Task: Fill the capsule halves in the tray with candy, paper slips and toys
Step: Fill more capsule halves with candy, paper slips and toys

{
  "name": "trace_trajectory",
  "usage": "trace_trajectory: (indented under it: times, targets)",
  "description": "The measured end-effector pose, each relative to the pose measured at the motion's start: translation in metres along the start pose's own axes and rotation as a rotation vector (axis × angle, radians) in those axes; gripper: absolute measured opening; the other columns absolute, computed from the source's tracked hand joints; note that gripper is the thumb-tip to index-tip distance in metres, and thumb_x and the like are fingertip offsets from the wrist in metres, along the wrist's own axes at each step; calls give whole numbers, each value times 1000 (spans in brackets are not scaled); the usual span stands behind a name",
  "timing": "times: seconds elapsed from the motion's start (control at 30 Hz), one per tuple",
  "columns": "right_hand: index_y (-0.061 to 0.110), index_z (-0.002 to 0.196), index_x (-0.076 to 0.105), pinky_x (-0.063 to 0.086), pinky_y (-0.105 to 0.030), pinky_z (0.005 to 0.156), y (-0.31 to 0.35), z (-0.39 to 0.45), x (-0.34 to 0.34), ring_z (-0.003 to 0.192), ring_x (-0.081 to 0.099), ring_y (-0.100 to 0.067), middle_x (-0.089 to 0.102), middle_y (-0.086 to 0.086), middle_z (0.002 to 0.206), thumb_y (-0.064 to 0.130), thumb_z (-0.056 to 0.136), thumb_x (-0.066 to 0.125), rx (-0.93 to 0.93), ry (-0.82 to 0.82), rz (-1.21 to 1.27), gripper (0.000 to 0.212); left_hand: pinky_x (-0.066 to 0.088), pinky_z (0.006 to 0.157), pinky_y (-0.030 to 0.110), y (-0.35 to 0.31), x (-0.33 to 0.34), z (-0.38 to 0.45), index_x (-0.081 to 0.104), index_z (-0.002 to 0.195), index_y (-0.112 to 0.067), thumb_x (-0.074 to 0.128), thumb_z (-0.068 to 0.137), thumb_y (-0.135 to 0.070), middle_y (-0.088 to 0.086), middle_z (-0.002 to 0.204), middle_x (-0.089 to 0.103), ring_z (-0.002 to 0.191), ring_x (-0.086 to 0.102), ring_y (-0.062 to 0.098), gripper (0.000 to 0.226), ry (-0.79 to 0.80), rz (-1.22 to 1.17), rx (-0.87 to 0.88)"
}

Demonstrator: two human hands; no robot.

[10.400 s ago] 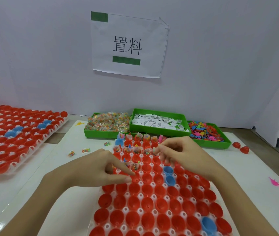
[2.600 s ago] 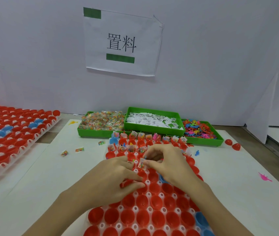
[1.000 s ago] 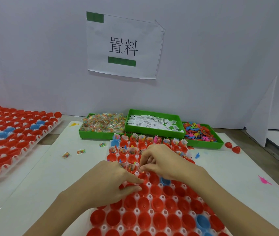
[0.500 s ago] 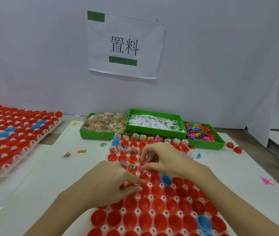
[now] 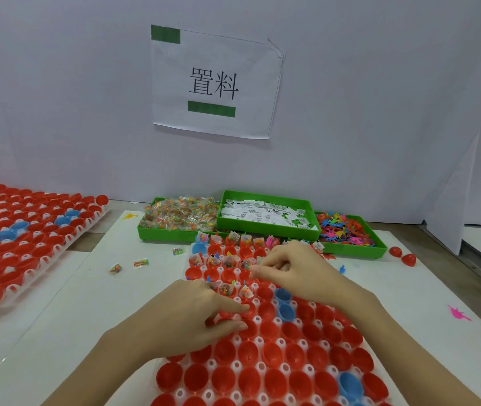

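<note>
A white tray (image 5: 236,366) of red capsule halves (image 5: 274,382) and a few blue ones (image 5: 284,312) lies in front of me. Its far rows hold candy packets (image 5: 225,288) and toys. My left hand (image 5: 186,317) rests on the tray's left side, thumb and forefinger curled round a red half (image 5: 251,308); its palm is hidden. My right hand (image 5: 292,272) hovers over the third row, fingers curled, pinching a small pale piece too small to name. Behind the tray stand green bins of candy (image 5: 174,218), paper slips (image 5: 265,212) and toys (image 5: 344,230).
A second tray of capsule halves (image 5: 28,230) lies at the left. Loose candy packets (image 5: 116,268) sit left of my tray. Two red halves (image 5: 403,256) and a pink toy (image 5: 457,313) lie to the right. A white wall with a paper sign (image 5: 215,83) closes the back.
My right hand has shifted slightly back toward the far rows. My left hand has stayed in the same spot on the tray.
</note>
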State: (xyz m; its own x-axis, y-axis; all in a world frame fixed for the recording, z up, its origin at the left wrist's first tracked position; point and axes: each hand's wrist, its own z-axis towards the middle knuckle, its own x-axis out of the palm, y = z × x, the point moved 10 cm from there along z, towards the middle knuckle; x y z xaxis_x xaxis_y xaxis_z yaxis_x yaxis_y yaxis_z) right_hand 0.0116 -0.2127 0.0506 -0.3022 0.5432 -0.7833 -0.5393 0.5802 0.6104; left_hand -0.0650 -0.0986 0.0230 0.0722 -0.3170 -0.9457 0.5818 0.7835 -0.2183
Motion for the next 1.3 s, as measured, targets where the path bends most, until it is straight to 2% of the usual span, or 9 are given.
trace_trajectory:
  times: [0.13, 0.27, 0.43, 0.53, 0.6, 0.7, 0.83, 1.07, 1.3]
  targets:
    - [35, 89, 81, 58, -54, 75, -13, -18, -19, 79, 67, -42, 76, -3, 80, 52, 97, 60, 26, -118, 154, 29, 40, 63, 14, 4, -3, 1, 61, 132, -52, 40, 99, -68, -11, 48, 42, 58, 50, -4, 43, -35, -90, -5]
    - [27, 91, 82, 56, -20, 70, -31, -36, -28, 75, 72, -8, 78, 5, 81, 33, 102, 60, 41, -184, 270, 25, 34, 56, 8, 8, -12, 1, 71, 121, -45, 44, 100, -64, -23, 57, 52, 56, 53, -2, 39, -124, -149, -27]
    - [27, 102, 78, 55, -19, 68, -37, -45, -36, 69, 71, -12, 76, 4, 77, 25, 102, 60, 26, -261, 300, 17, 36, 51, 25, 42, -33, -7, 76, 102, -39, 56, 100, -51, -3, 54, 48, 51, 48, 11, 23, -463, -182, -256]
    - [28, 106, 75, 56, -20, 67, -38, -51, -39, 67, 70, -13, 75, 3, 76, 22, 102, 60, 19, -311, 297, 17, 35, 50, 19, 76, -38, -17, 72, 102, -37, 64, 98, -34, -8, 55, 53, 50, 51, 10, 9, -638, -259, -440]
    - [29, 105, 75, 55, -19, 66, -41, -52, -39, 66, 70, -12, 74, 4, 75, 22, 102, 60, 21, -331, 289, 17, 38, 55, 14, 101, -39, -20, 71, 106, -30, 66, 98, -23, -13, 63, 61, 58, 57, 8, 11, -684, -210, -549]
    - [29, 101, 75, 55, -19, 63, -40, -52, -40, 62, 69, -12, 74, 4, 73, 20, 102, 59, 13, -362, 294, 18, 50, 81, 32, 132, -47, -12, 70, 117, -12, 67, 96, -8, 0, 104, 68, 92, 63, 19, 22, -662, -7, -608]
    - [29, 96, 76, 55, -19, 64, -41, -52, -37, 61, 68, -11, 73, 5, 72, 20, 102, 59, 24, -351, 278, 20, 43, 103, 46, 165, -46, 19, 67, 129, -6, 65, 97, -8, 10, 130, 66, 124, 50, 34, 32, -426, 188, -594]
    - [28, 93, 77, 56, -21, 64, -46, -53, -40, 61, 68, -15, 72, 2, 70, 20, 103, 59, 45, -367, 296, 21, 50, 74, 41, 176, -56, 21, 83, 99, -9, 80, 86, -10, 11, 87, 74, 91, 59, 31, 13, -413, 261, -509]
    - [29, 94, 76, 56, -20, 66, -52, -55, -46, 63, 68, -11, 73, 6, 73, 18, 102, 60, 60, -406, 282, 21, 47, 69, 21, 133, -65, 7, 78, 106, -13, 78, 89, -16, -1, 91, 74, 76, 63, 7, 18, -618, -11, -471]
